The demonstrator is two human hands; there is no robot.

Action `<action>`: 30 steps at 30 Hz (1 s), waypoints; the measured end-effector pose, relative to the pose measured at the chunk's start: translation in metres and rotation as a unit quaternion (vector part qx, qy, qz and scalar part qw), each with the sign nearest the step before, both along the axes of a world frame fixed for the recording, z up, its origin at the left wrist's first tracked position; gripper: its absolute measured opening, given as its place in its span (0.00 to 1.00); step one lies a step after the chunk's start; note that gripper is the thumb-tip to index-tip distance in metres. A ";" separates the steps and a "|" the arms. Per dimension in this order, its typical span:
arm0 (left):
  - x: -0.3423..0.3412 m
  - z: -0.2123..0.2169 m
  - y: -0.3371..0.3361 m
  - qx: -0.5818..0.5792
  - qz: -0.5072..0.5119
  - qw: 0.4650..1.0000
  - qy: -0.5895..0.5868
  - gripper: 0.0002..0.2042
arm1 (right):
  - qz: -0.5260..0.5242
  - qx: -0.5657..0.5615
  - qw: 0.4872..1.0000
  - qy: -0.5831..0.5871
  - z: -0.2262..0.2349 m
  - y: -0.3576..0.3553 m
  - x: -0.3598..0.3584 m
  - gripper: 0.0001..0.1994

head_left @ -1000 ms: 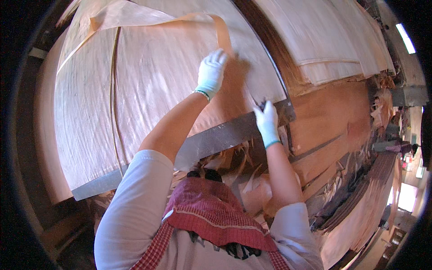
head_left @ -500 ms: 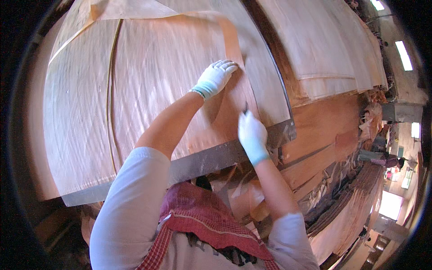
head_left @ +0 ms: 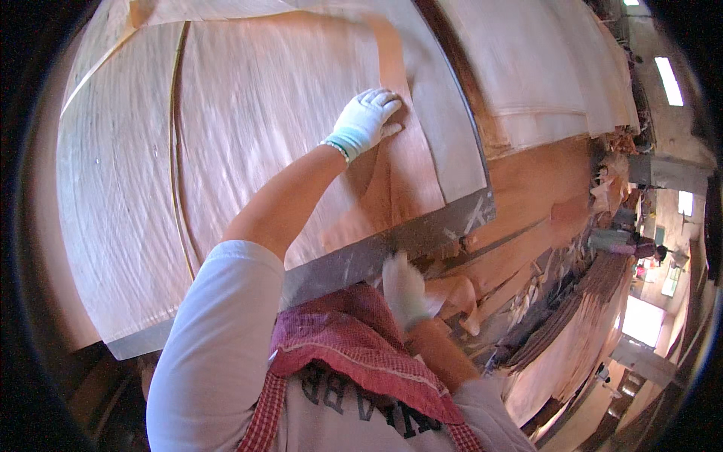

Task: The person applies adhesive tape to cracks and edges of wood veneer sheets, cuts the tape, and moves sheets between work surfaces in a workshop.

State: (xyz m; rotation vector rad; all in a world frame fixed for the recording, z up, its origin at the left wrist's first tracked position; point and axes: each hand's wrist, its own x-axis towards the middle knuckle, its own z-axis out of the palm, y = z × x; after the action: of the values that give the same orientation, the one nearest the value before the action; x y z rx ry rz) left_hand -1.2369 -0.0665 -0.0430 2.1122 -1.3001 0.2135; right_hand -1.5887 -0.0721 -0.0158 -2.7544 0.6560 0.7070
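A wide sheet of pale wood veneer [head_left: 271, 113] covers the board [head_left: 354, 260], whose dark front strip shows. My left hand [head_left: 367, 120], in a white knit glove with a turquoise cuff, presses on the veneer near its right edge. Its fingers are somewhat spread and grip nothing. My right hand [head_left: 404, 290], gloved too, is off the sheet, just past the board's front edge and close to my apron. Motion smears its fingers, so whether it holds anything cannot be seen. A narrow orange-tan strip [head_left: 390, 56] runs along the sheet's right margin above my left hand.
A dark split [head_left: 175, 128] runs down the left of the sheet. To the right lie a stack of pale veneer [head_left: 542, 68] and reddish-brown sheets [head_left: 535, 184]. Scraps [head_left: 456, 297] lie past the front edge. Another person [head_left: 625, 241] is far off at right.
My right hand, which had a small dark pointed tool at its fingertips over the veneer's right edge, has swept down toward me past the front edge. My left hand stays on the sheet, its fingers spread more.
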 end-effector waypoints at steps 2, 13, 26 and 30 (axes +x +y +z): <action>-0.002 0.004 -0.001 0.009 -0.006 1.000 0.006 0.26 | -0.069 0.051 0.994 -0.074 0.016 -0.015 -0.038 0.14; -0.002 0.040 -0.011 0.127 -0.041 0.990 0.047 0.42 | -0.007 -0.089 0.984 -0.153 0.021 -0.115 0.237 0.09; -0.002 0.044 -0.010 0.196 -0.034 0.976 0.084 0.44 | 0.006 0.056 0.985 -0.163 0.062 -0.092 -0.019 0.12; 0.006 0.041 -0.011 0.136 -0.042 0.986 0.085 0.29 | -0.056 0.155 0.954 -0.251 0.054 -0.097 0.072 0.15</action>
State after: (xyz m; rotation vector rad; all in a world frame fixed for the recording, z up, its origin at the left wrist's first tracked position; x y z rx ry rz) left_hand -1.2308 -0.0773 -0.0025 2.2374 -1.3746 -0.1880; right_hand -1.5163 -0.1692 0.0384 -2.4308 0.5266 0.0592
